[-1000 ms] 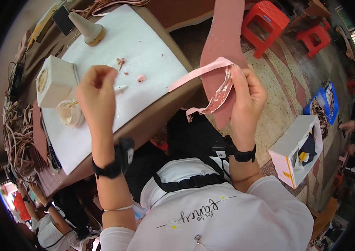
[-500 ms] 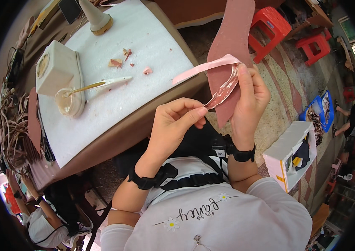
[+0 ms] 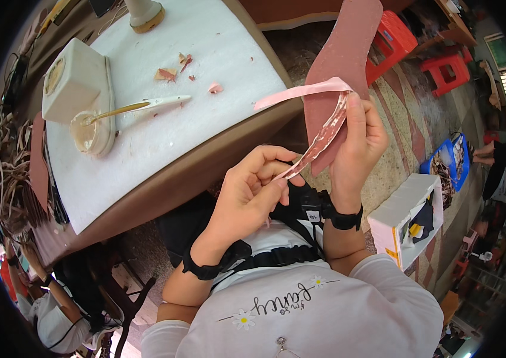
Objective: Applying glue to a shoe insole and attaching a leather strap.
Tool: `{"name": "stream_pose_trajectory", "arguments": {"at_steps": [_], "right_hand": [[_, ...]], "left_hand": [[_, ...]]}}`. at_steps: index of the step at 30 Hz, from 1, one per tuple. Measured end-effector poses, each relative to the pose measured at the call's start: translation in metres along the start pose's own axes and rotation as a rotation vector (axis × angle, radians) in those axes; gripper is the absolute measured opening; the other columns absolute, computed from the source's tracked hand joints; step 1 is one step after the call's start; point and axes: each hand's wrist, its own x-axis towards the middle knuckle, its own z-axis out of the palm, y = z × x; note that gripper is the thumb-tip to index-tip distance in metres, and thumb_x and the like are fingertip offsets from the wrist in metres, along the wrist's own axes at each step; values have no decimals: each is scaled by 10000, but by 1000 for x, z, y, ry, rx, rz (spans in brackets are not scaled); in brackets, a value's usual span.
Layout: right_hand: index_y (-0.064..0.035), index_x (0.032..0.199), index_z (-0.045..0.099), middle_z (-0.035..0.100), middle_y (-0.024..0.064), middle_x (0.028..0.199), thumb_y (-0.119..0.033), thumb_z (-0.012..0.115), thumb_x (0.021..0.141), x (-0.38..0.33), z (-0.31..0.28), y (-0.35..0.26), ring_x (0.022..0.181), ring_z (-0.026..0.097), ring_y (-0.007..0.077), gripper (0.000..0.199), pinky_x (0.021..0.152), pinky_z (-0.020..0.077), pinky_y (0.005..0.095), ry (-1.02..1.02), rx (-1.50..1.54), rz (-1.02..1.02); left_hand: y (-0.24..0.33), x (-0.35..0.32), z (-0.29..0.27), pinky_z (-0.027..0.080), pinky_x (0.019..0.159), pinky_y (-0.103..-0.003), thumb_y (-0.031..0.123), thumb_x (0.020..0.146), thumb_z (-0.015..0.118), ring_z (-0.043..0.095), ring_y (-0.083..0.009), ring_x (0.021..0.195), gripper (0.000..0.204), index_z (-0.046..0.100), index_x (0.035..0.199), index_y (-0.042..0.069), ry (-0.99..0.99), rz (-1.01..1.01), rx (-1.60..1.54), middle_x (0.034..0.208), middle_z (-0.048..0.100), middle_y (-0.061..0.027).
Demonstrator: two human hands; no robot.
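Note:
My right hand (image 3: 357,140) grips a dusty-pink insole-shaped sheet (image 3: 348,48), with its thumb pinching a pink strap (image 3: 327,136) at a bend against it. One stretch of the strap, smeared with whitish glue, runs down to my left hand (image 3: 244,194), whose thumb and fingers are closed on its lower end. The strap's smooth pink end reaches left toward the table edge. On the table, a brush (image 3: 115,111) lies across an open glue cup (image 3: 88,136) joined to a white container (image 3: 74,83). A white pointed tool (image 3: 169,101) lies by the brush.
Scraps (image 3: 172,73) and a pink bit (image 3: 215,88) lie on the white sheet (image 3: 217,48), near a cone-shaped stand (image 3: 145,15). Pink strips (image 3: 5,167) are heaped at left. Red stools (image 3: 447,71), a white foam box (image 3: 399,209) and a blue container (image 3: 460,161) occupy the floor. Other people are nearby.
My left hand has moved slightly down, and the glued stretch of strap now hangs longer and straighter. The insole-shaped sheet has shifted a little right in view.

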Motion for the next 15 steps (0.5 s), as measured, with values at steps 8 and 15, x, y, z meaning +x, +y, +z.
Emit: {"name": "stream_pose_trajectory", "arguments": {"at_steps": [8, 15], "right_hand": [[9, 706, 562, 481, -8, 747, -121, 586, 913, -5, 3, 2, 648, 412, 41, 245, 567, 308, 198, -41, -72, -18], [7, 706, 558, 461, -2, 719, -111, 582, 909, -4, 4, 6, 623, 400, 54, 236, 550, 304, 212, -23, -138, -114]], "left_hand": [[-9, -3, -1, 346, 502, -167, 18, 917, 466, 444, -16, 591, 138, 525, 1039, -12, 92, 50, 50, 852, 633, -58], [-13, 1, 2, 241, 429, -166, 79, 934, 514, 359, -3, 484, 97, 533, 982, -3, 200, 61, 79, 687, 572, -41]]}}
